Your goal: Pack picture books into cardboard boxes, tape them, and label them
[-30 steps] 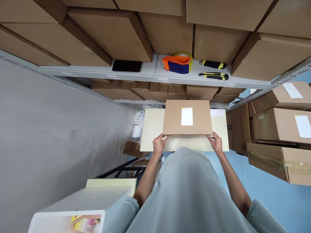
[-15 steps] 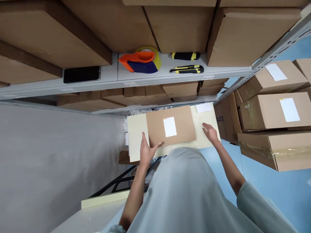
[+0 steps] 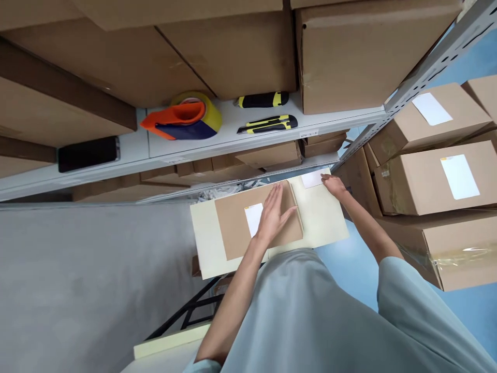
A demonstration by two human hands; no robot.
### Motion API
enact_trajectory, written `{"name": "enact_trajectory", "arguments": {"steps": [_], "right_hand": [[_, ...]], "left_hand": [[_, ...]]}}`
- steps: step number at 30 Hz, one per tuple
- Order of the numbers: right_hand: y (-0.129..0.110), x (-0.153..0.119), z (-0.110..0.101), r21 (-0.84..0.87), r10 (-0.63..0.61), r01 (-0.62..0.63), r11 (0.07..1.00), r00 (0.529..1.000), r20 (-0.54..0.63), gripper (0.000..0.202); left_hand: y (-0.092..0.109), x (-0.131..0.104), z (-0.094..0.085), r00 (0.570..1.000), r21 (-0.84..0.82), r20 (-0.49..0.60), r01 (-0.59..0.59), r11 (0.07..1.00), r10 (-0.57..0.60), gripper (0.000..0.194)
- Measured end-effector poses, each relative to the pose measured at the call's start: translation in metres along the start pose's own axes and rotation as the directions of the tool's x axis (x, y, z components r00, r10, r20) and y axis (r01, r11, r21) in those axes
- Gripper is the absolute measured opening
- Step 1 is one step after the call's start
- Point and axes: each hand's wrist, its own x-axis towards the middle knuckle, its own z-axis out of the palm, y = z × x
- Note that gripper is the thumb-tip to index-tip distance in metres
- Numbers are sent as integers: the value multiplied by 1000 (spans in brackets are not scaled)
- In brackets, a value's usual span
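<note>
A flat brown cardboard box (image 3: pixel 236 233) with a white label (image 3: pixel 253 217) lies on the pale cream tabletop (image 3: pixel 322 223). My left hand (image 3: pixel 273 216) lies over the right half of the box, fingers stretched and thumb apart, covering part of that label. At the table's far right corner is a white sheet of labels (image 3: pixel 311 178). The fingers of my right hand (image 3: pixel 334 185) are closed at the right edge of this sheet; whether a single label is lifted from it I cannot make out.
Above the table runs a grey shelf (image 3: pixel 217 142) holding large cartons, an orange and blue tape dispenser (image 3: pixel 182 122), two utility knives (image 3: pixel 267 124) and a black phone (image 3: pixel 89 154). Labelled cartons (image 3: pixel 462 178) are stacked on the right. A grey wall (image 3: pixel 97 280) stands left.
My left hand has moved right, from the box's near left edge onto its top. My right hand has reached forward to the white sheet. The camera view has shifted and tilted.
</note>
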Motion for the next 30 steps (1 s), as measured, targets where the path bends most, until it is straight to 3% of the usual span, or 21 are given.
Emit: {"name": "enact_trajectory", "arguments": {"steps": [6, 15, 20, 22, 24, 27, 30], "right_hand": [[6, 0, 5, -56, -56, 58, 997, 997, 47, 48], [0, -4, -5, -42, -114, 116, 992, 993, 35, 41], [-2, -13, -3, -4, -61, 61, 998, 997, -46, 40], [-5, -16, 0, 121, 19, -3, 993, 991, -132, 41], [-11, -15, 5, 376, 138, -51, 925, 969, -207, 52], [-28, -11, 17, 749, 307, -57, 660, 931, -199, 83], [-52, -11, 30, 880, 337, 1, 476, 923, -184, 85]], "left_hand": [[0, 8, 20, 996, -24, 79, 38, 999, -36, 89], [6, 33, 29, 987, -23, 163, -4, 1000, 7, 84], [11, 56, 43, 978, -115, 208, 15, 993, 9, 78], [10, 67, 55, 975, -195, 220, 76, 978, -32, 75], [6, 81, 70, 963, -316, 239, 200, 927, -126, 72], [-2, 102, 88, 925, -474, 281, 366, 801, -256, 69], [-10, 116, 96, 907, -514, 301, 415, 751, -294, 73]]}}
